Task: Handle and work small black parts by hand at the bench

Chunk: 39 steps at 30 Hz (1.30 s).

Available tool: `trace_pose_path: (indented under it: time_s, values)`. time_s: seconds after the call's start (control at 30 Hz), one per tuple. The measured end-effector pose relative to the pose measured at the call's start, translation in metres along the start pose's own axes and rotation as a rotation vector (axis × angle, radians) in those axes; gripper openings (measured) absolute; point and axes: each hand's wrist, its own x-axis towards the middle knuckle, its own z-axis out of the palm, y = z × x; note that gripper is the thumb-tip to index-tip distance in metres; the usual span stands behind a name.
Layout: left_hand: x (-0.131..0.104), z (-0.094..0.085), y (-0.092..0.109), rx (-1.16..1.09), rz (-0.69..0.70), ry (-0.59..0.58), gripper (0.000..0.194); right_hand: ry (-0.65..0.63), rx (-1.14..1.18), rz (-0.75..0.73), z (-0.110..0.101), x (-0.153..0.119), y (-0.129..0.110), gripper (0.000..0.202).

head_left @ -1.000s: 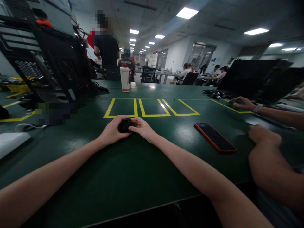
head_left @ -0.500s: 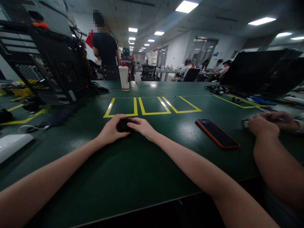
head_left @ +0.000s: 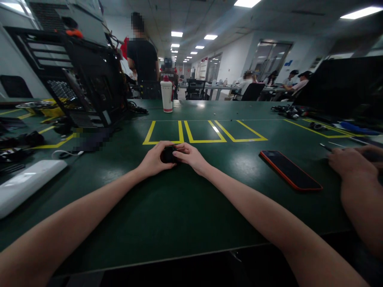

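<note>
A small dark round object (head_left: 168, 155) is held between both hands above or on the green table (head_left: 167, 215); its details are too dark to tell. My left hand (head_left: 153, 160) curves around its left side, thumb below and fingers over the top. From the right, my right hand (head_left: 192, 158) pinches it with thumb and fingers. Just beyond the hands are yellow tape outlines (head_left: 206, 140) on the table. To the right lies a phone with an orange-red edge (head_left: 290, 170).
A black open computer frame (head_left: 89, 87) stands at the left, near a white power strip (head_left: 32, 183). A white cup (head_left: 166, 95) stands at the back. Another person's hands (head_left: 353, 161) hold a thin tool at the right, near dark monitors (head_left: 353, 85).
The view has shifted left, so the scene appears further right. Both hands keep nearly the same hold on the dark object. The other person's hands have changed pose slightly.
</note>
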Motion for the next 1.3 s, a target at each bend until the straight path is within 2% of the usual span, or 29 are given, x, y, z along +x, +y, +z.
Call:
trace_pose_path:
  time_s: [0.1,0.33,0.6,0.8,1.1,1.3]
  values:
    - [0.000,0.000,0.000,-0.009,-0.004,-0.003,0.057,-0.028,-0.002,0.028,0.000,0.001,0.001,0.033]
    - [-0.001,0.001,-0.003,-0.036,0.029,0.021,0.056,-0.029,-0.015,-0.094,0.003,-0.003,0.001,0.035]
    - [-0.002,0.002,-0.007,-0.035,0.064,0.023,0.059,0.023,0.025,-0.029,0.006,-0.004,0.002,0.024]
    - [-0.003,0.000,-0.007,-0.040,0.073,0.022,0.058,0.005,0.053,0.043,0.005,-0.002,0.003,0.034]
    - [-0.004,-0.001,-0.006,-0.055,0.082,0.025,0.057,-0.052,0.035,-0.079,0.006,-0.006,-0.001,0.035]
    - [-0.005,-0.001,-0.006,-0.053,0.072,0.028,0.060,0.054,-0.006,-0.023,0.011,-0.005,-0.001,0.023]
